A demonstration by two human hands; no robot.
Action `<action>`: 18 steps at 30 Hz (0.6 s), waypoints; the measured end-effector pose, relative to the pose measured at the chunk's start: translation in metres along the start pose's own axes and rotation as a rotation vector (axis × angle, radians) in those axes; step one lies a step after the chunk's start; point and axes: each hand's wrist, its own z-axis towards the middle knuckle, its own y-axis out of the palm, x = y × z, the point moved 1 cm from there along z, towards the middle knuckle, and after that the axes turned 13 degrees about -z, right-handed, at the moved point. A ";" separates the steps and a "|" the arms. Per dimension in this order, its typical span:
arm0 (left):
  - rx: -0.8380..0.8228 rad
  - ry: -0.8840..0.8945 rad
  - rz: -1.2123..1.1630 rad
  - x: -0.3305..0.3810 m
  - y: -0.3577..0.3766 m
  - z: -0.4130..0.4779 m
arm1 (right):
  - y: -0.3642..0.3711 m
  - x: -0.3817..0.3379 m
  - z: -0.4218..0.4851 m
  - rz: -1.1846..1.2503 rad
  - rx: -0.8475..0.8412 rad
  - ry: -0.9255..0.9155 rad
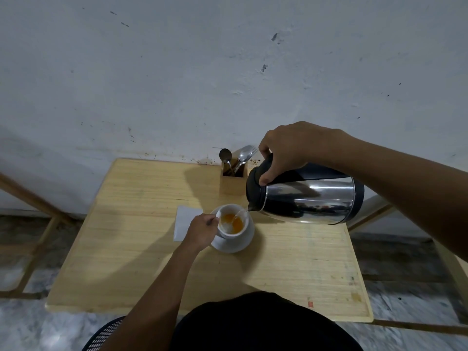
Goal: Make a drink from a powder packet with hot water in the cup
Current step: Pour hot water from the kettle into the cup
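Scald risk: right hand (291,150) grip closed on tilted kettle (309,196) handle, stream landing in cup (231,221) just beside left hand (202,231) grip pinching its handle on saucer (240,243); overtilt splashes fingers.

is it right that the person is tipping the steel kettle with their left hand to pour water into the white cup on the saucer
Not quite: the head view shows the right hand tipping the steel kettle. The left hand is at the white cup, steadying it by the rim. The rest holds: water pours into the cup, which stands on the saucer.
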 end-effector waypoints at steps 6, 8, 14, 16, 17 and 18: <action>-0.008 -0.005 -0.010 -0.001 0.000 0.000 | -0.005 0.003 -0.003 -0.002 -0.007 0.007; -0.013 -0.005 -0.011 0.001 0.000 -0.001 | -0.006 0.003 -0.003 -0.002 -0.009 0.008; -0.009 0.004 0.001 0.002 -0.001 -0.001 | -0.007 0.005 -0.002 -0.010 -0.026 0.013; -0.005 0.008 -0.003 0.001 -0.001 -0.001 | -0.007 0.005 -0.001 -0.013 -0.028 0.014; -0.004 0.009 -0.004 0.001 -0.001 0.000 | -0.007 0.005 -0.001 -0.014 -0.029 0.012; -0.004 0.010 -0.005 0.001 -0.001 -0.001 | -0.007 0.005 -0.001 -0.014 -0.029 0.011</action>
